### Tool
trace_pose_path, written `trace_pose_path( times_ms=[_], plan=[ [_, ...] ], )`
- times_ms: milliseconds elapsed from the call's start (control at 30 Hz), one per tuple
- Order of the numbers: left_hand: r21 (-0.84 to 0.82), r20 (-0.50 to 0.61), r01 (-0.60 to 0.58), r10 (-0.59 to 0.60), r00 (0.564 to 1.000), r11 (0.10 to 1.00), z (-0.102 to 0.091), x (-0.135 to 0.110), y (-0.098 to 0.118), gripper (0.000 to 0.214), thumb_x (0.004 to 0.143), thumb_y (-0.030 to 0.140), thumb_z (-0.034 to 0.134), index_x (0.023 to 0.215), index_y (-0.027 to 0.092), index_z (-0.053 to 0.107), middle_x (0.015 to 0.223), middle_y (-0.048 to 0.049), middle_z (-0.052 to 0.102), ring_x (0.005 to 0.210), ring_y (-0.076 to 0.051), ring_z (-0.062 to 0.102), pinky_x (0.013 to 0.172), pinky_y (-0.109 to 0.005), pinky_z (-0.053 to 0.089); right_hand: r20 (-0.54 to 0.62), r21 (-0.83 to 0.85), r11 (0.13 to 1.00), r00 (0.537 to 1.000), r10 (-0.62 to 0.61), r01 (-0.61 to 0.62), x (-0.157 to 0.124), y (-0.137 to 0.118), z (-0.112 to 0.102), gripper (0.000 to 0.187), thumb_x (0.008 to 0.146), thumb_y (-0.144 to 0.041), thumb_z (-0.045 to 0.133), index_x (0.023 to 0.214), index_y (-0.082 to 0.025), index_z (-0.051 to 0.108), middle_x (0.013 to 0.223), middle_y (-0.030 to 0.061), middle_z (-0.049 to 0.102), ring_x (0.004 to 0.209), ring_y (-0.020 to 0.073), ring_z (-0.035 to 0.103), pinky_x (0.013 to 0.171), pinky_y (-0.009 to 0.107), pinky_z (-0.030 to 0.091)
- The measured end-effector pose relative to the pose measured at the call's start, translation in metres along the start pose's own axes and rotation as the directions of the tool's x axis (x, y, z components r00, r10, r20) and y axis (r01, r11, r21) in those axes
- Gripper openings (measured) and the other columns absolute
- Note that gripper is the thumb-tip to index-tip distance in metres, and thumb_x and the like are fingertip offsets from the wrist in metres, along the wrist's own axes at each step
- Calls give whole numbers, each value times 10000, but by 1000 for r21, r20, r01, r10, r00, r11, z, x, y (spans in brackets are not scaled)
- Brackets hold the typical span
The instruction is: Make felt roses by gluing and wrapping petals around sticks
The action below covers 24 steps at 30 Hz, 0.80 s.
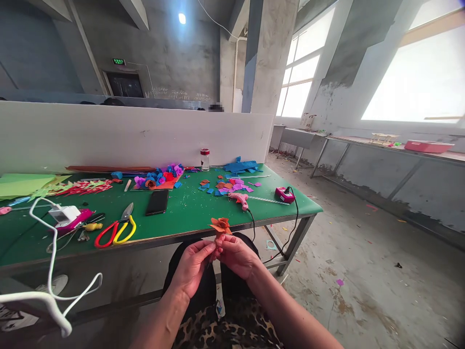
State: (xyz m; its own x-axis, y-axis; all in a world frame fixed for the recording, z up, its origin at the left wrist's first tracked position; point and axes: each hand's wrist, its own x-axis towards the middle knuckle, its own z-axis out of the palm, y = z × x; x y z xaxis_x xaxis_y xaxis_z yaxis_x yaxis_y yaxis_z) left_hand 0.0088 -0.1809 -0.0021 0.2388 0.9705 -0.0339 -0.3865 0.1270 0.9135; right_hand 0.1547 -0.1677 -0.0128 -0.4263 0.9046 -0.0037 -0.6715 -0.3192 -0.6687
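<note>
An orange paper flower point(220, 225) stands upright just below the front edge of the green table point(189, 213). My left hand point(192, 267) and my right hand point(237, 256) are both pinched closed on its stem, fingertips meeting right under the bloom. I hold it above my lap. A pink glue gun point(240, 198) lies on the table just beyond the flower, its black cord hanging over the edge.
On the table lie red and yellow scissors point(115, 231), a black phone point(157, 202), finished paper flowers point(160, 175), cut paper scraps point(228, 185), a glass jar point(205, 159), a pink power strip point(285, 195) and a white charger point(64, 213). A white partition stands behind. Concrete floor lies to the right.
</note>
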Motion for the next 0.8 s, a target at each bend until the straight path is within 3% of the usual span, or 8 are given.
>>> trace_pose_path(
  times_ms=[267,633,733,800],
  plan=[
    [-23,-89,-20,18,996,1000,5,-8,-4,144,646,281,808,658,149,751,672,-39,687,660,-115,554,661,-208,441,-129,26,998,991,-46,50,5,8,7,277,540,-209,894,599,-136,633,529,-40,540,503,80,464,560,243,400],
    [28,-188,19,-14,982,999,-6,-28,-10,168,601,305,819,620,161,733,689,-55,668,627,-141,554,611,-242,468,-331,-10,987,931,-155,161,13,15,4,307,527,-233,891,642,-161,615,606,-58,510,536,64,421,569,238,384],
    [102,-187,44,-24,982,994,-17,-41,-3,245,582,357,837,590,152,704,639,-36,612,620,-135,521,601,-235,453,-372,7,977,908,-194,212,15,1,1,318,537,-244,901,676,-169,625,613,-63,517,539,59,430,584,229,404],
    [182,-228,89,-47,973,979,-38,-53,1,312,590,437,834,603,163,685,611,-14,570,606,-135,496,596,-243,446,-377,23,968,899,-222,248,14,-13,-1,329,534,-243,916,692,-168,638,629,-62,536,550,54,454,605,218,422]
  ],
)
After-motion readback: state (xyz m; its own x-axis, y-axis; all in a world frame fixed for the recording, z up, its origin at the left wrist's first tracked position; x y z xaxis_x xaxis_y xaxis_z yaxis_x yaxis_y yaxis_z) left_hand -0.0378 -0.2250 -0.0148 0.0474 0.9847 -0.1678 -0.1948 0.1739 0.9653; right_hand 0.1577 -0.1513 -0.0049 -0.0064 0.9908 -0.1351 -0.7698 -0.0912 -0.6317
